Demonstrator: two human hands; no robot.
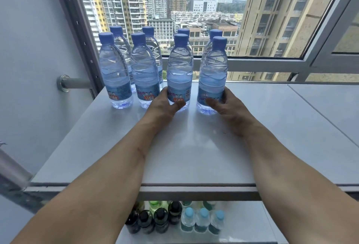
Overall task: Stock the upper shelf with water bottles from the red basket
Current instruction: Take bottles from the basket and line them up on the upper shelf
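Several clear water bottles with blue caps stand upright in two rows on the white upper shelf [194, 156], near its back edge by the window. My left hand [165, 103] grips the base of the third front-row bottle [179, 72]. My right hand [227, 105] grips the base of the rightmost front-row bottle [213, 76]. Both held bottles rest on the shelf. Two more front-row bottles [114, 72] [144, 72] stand free to the left. The red basket is out of view.
A lower shelf [242, 224] holds dark-capped bottles [161, 218] and small light-blue-capped bottles [204, 218]. A grey pipe [75, 83] juts from the left wall. The window frame [252, 65] runs behind the bottles. The upper shelf extends bare to the right.
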